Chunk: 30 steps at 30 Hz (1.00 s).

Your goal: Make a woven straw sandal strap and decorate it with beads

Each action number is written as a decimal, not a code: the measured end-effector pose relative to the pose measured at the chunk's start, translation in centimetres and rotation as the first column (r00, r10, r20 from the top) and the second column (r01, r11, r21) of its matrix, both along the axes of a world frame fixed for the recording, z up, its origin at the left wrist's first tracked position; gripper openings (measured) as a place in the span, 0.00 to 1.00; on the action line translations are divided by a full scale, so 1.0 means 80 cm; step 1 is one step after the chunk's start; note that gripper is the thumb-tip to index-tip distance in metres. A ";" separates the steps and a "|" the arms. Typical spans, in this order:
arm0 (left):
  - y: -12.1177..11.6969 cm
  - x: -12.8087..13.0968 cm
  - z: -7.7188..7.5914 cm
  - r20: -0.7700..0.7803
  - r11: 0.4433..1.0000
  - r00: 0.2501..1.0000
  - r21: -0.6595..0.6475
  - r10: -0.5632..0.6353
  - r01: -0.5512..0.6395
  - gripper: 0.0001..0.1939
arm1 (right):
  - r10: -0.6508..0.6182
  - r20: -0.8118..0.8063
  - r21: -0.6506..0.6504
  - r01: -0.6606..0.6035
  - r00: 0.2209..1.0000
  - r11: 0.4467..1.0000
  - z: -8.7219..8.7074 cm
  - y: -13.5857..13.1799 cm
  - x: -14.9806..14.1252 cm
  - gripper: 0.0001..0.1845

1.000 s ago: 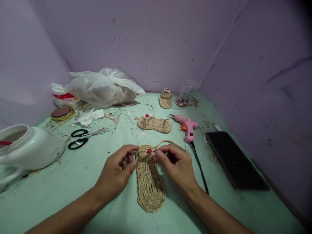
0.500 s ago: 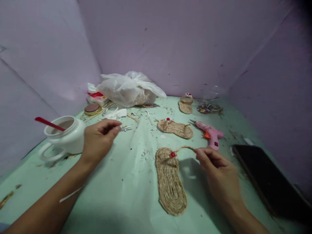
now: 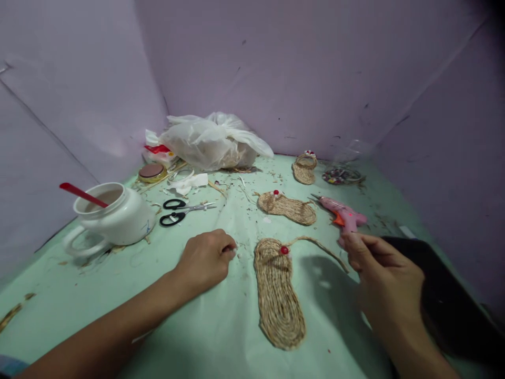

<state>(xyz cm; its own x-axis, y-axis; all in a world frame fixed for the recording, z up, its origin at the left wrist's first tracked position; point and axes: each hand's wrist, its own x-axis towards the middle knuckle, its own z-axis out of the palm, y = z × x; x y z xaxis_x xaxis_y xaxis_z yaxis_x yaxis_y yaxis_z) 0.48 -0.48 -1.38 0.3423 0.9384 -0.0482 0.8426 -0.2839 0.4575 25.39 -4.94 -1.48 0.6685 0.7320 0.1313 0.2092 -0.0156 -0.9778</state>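
Note:
A braided-straw slipper sole (image 3: 281, 295) with a red bead (image 3: 284, 250) lies flat on the table between my hands. From its bead a loose straw cord (image 3: 319, 243) curves out to the right, its end free. My left hand (image 3: 207, 260) is closed, resting left of the sole with fingers curled under; whatever it may hold is hidden. My right hand (image 3: 386, 273) has thumb and fingers closed at the lower end of the pink glue gun's handle (image 3: 349, 223). The gun still lies on the table, nozzle pointing left.
A second beaded sole (image 3: 287, 208) and a finished small slipper (image 3: 304, 171) lie farther back. Black-handled scissors (image 3: 185, 209) rest beside a white mug (image 3: 118, 218) with a red stick. A dark phone (image 3: 445, 300) sits at right; a plastic bag (image 3: 215, 142) stands behind.
My right hand let go of the straw cord, which dropped, and moved right to the glue gun's handle. My left hand left the scissors and came nearer the sole.

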 end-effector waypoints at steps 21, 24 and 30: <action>-0.058 0.022 0.017 0.628 0.520 0.469 -0.778 0.620 0.354 0.13 | 0.656 0.347 0.156 -0.731 0.670 0.665 0.001 -0.045 -0.076 0.09; -0.062 0.025 0.012 0.632 0.519 0.464 -0.774 0.620 0.361 0.14 | 0.678 0.332 0.158 -0.747 0.656 0.646 0.001 -0.046 -0.074 0.08; -0.064 0.030 0.011 0.632 0.528 0.462 -0.774 0.622 0.348 0.16 | 0.695 0.335 0.164 -0.765 0.636 0.622 0.003 -0.046 -0.073 0.07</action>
<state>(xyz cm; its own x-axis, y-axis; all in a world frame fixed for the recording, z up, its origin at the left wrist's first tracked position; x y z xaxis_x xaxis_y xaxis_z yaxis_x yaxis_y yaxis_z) 2.85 -5.57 -0.49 0.5243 0.6807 -0.5115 -0.0825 0.6385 0.7652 19.55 -8.64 -1.21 -0.1472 0.8727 0.4656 0.2374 0.4881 -0.8399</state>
